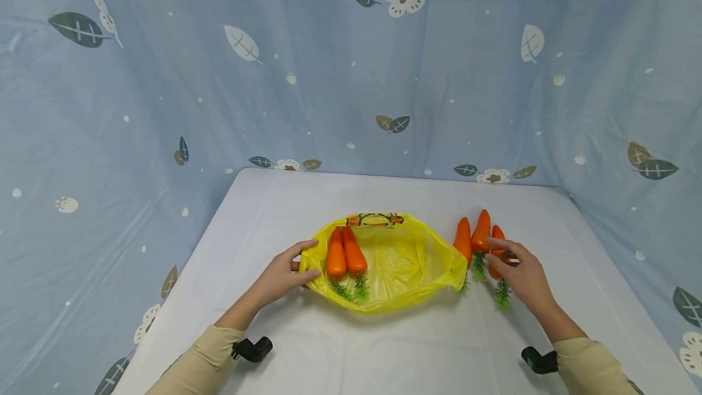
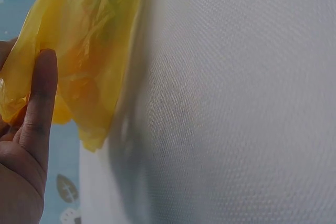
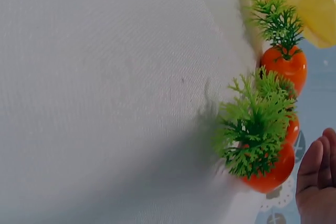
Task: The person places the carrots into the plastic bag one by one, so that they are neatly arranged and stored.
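Observation:
A yellow plastic bag (image 1: 406, 267) lies with its mouth spread wide, and two orange toy carrots (image 1: 336, 256) with green tops rest side by side at its left end. My left hand (image 1: 281, 277) grips the bag's left rim between thumb and fingers; the left wrist view shows the thumb (image 2: 41, 98) against the yellow film. On the right, outside the bag, lie three more carrots (image 1: 481, 233). My right hand (image 1: 523, 276) is at the rightmost carrot (image 1: 498, 232), fingers loosely bent over it. In the right wrist view that hand (image 3: 317, 177) appears apart from the carrots.
A white cloth covers the table (image 1: 296, 352). Blue patterned curtain (image 1: 329, 66) hangs behind and at both sides. A black wrist mount (image 1: 253, 349) sticks out from the left sleeve, and another mount (image 1: 540, 360) from the right.

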Tool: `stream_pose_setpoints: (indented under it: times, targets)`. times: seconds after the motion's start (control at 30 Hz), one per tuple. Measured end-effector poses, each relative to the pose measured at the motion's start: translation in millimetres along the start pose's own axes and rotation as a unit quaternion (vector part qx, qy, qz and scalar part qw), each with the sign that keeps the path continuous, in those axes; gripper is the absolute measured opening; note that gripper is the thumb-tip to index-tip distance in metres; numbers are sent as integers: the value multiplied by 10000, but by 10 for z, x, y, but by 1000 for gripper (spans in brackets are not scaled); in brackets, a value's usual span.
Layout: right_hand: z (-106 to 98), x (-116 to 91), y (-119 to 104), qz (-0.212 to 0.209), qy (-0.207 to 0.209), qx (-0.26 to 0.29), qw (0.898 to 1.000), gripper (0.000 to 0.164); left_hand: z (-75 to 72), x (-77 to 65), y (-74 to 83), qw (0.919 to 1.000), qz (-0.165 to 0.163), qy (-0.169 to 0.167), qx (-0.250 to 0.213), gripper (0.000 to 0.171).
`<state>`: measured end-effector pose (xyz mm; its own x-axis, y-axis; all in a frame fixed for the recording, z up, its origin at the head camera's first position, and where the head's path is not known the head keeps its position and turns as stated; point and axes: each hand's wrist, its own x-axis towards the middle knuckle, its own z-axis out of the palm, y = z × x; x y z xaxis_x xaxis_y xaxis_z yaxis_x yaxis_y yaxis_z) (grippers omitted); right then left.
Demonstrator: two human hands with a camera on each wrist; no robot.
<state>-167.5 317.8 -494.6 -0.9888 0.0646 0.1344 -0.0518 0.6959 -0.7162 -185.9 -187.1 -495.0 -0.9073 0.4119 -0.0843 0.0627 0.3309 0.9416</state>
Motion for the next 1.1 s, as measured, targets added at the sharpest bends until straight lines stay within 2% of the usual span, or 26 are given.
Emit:
stream_pose_setpoints:
  times: [0.17, 0.33, 0.57, 0.9, 1.1]
  targets:
    - [-24, 1, 46, 188, 87, -99, 9997, 46, 4, -3, 7, 10000, 13, 3, 3, 71]
    - [-30, -11, 86, 553, 194, -238, 9980, 53, 12, 9, -14, 10000, 55, 2, -21, 71]
    - [-7, -25, 183, 844, 160, -279, 9959, 56, 19, 26, -41, 10000, 84, 6, -32, 71]
    - [-19, -4, 253, 1216, -385, -26, 9918, 64, 18, 24, -51, 10000, 84, -9, -40, 71]
    - [-33, 15, 279, 1244, -572, -68, 9906, 63, 15, 23, -47, 9999, 102, -12, -77, 71]
